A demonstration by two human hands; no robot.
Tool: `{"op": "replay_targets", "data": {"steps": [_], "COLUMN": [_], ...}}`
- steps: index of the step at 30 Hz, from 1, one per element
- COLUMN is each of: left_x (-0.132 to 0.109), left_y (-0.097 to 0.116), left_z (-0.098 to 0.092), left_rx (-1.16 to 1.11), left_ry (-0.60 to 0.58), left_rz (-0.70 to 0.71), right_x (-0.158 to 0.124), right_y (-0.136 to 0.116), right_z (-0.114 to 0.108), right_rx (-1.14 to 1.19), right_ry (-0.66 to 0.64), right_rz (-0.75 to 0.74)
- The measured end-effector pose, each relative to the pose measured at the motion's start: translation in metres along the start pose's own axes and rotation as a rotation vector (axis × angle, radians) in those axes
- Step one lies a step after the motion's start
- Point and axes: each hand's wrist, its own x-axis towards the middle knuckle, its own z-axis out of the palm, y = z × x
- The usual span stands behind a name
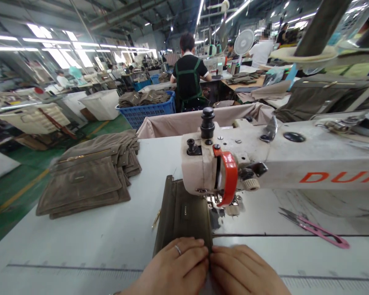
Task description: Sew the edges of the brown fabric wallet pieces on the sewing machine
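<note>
An olive-brown fabric bag panel (192, 219) with a small label lies on the white table, its far right edge by the presser foot (214, 200) of the sewing machine (199, 164). My left hand (180, 264), with a ring on one finger, rests on the panel's near end, fingers bent together at its right edge. Facing it, my right hand (238, 266) closes its fingers on the same edge. Both sets of fingertips almost meet there, and the thumbs are hidden. A gold zipper pull (156, 219) sticks out on the panel's left side.
Stacked brown bag panels (89, 172) lie at the table's left. Pink-handled thread snips (315, 229) are right of the needle area. A printed ruler scale (76, 268) runs along the front. Beyond stand a blue basket (150, 112) of pieces and a seated co-worker (189, 73).
</note>
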Motion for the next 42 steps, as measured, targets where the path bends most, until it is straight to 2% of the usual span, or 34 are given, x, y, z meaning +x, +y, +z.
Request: {"op": "replay_targets", "data": {"steps": [2, 5, 10, 17, 22, 29, 36, 42], "left_x": [0.001, 0.006, 0.014, 0.018, 0.028, 0.041, 0.057, 0.058], "left_y": [-0.003, -0.01, -0.025, -0.05, -0.066, -0.086, -0.09, -0.088], "left_z": [-0.002, -0.008, -0.013, 0.0, 0.006, 0.018, 0.016, 0.014], "left_rx": [-0.016, -0.079, -0.153, -0.135, -0.073, 0.009, 0.099, 0.145], "left_ry": [-0.023, -0.117, -0.24, -0.163, -0.181, -0.179, -0.188, -0.203], "left_rz": [0.01, 0.026, 0.017, 0.045, 0.011, 0.014, -0.065, -0.087], "right_x": [0.002, 0.003, 0.009, 0.025, 0.032, 0.035, 0.032, 0.034], "right_y": [0.005, 0.012, 0.021, 0.031, 0.042, 0.052, 0.053, 0.053], "right_z": [0.002, 0.004, -0.003, -0.004, 0.0, 0.004, 0.007, 0.006], "right_rx": [-0.022, -0.015, 0.062, -0.006, -0.083, -0.11, -0.158, -0.135], "right_ry": [0.023, 0.039, -0.136, -0.208, -0.275, -0.271, -0.231, -0.219], "right_rz": [0.003, 0.013, 0.055, 0.108, 0.134, 0.19, 0.179, 0.199]}}
